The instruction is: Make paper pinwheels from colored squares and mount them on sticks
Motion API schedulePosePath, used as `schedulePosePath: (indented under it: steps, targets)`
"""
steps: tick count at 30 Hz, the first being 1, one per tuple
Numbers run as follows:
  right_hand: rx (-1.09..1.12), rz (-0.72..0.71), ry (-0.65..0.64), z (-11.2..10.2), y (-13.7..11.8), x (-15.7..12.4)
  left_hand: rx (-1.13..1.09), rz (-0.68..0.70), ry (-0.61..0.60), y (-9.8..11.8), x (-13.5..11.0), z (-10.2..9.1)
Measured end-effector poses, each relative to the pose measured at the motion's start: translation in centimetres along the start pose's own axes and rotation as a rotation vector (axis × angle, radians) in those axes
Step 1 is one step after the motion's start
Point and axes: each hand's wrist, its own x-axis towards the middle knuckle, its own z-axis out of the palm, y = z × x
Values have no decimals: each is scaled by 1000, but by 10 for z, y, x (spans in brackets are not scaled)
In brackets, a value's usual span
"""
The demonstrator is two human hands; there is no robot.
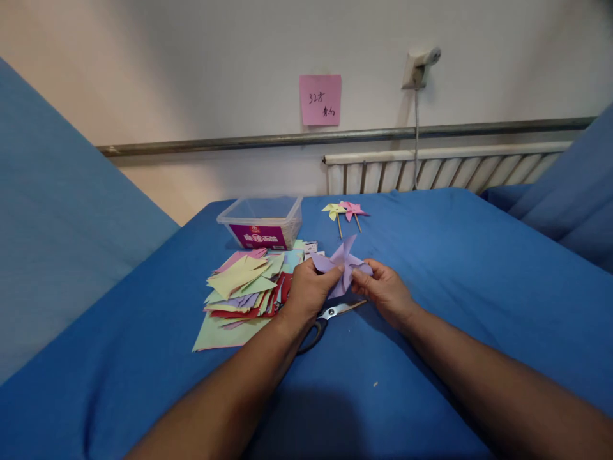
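A purple paper pinwheel (341,257) with folded blades is held up between both hands above the blue cloth. My left hand (309,284) grips it from the left, thumb pressed at its centre. On the other side, my right hand (385,287) pinches the lower right blade. Beneath the hands lie scissors (330,313) with black handles, partly covered by my left forearm. A thin wooden stick (358,305) seems to lie along the scissor blades. Just left of my left hand is a pile of coloured paper pieces (244,287).
Behind the pile stands a clear plastic box (292,220) with a purple label. Two finished pinwheels on sticks, one yellow (334,210) and one pink (353,210), lie farther back. A radiator (393,174) and metal pipe (263,139) run along the wall.
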Motion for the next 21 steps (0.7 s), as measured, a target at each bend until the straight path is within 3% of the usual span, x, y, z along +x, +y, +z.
schedulePosePath:
  steps: [12,18,21]
  targets:
    - [43,22,-10,2,0,-2,-313,-113,-175,-4,-3,4]
    - [47,14,12,1,-5,-1,-36,-45,-28,1,-4,3]
    - [-21,7,30,1,-4,-1,11,-37,-44,4,-7,5]
